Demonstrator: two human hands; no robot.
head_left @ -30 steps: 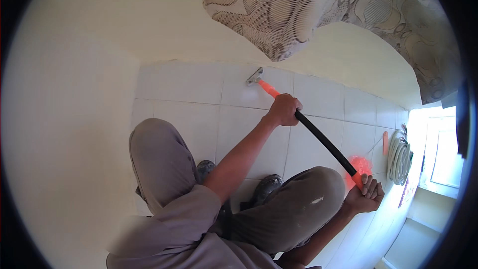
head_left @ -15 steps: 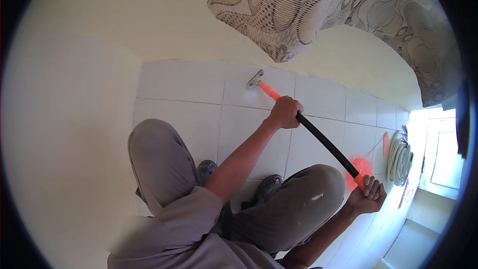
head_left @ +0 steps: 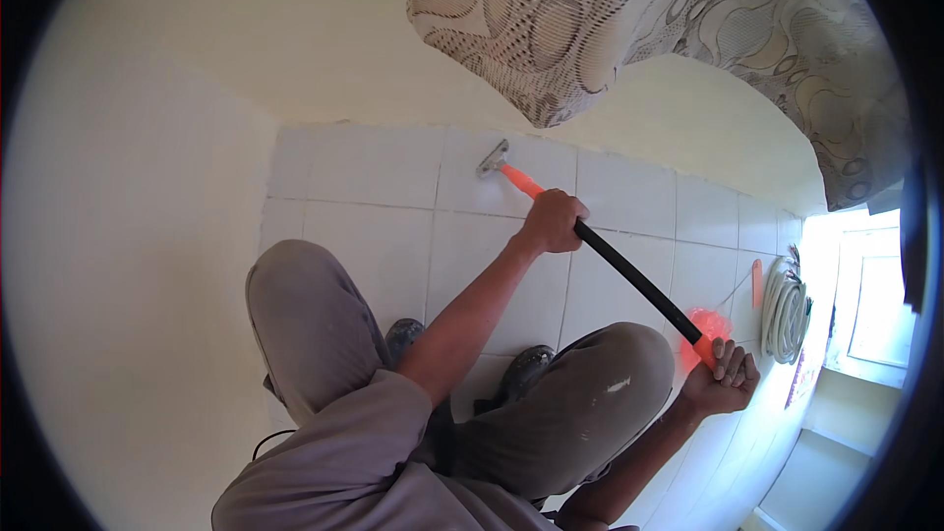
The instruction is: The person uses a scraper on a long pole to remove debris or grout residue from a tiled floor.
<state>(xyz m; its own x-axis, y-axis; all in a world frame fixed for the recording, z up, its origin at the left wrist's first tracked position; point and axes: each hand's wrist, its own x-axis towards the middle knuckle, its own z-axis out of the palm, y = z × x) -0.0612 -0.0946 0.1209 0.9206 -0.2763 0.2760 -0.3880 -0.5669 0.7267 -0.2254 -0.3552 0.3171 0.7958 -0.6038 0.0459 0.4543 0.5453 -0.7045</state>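
A long-handled floor scraper (head_left: 634, 277) with a black pole and orange end pieces slants across the view in front of me. Its flat metal head (head_left: 493, 159) rests on the white floor tiles close to the far wall. My left hand (head_left: 554, 221) is wrapped round the pole where the front orange piece meets the black part. Lower right, my right hand (head_left: 723, 385) grips the orange end of the handle, its fingers curled over it.
Patterned curtain cloth (head_left: 560, 29) hangs over the far wall. On the right lie a coil of pale cable (head_left: 785, 313), a thin orange-handled tool (head_left: 757, 283) and a crumpled reddish plastic bag (head_left: 710, 323). My bent knees (head_left: 305, 280) flank my left arm; a bare wall (head_left: 128, 265) rises left.
The scraper head has slid slightly to the left over the tile, and both hands have moved a little with it. The whole view has also shifted slightly. Both grips stay the same.
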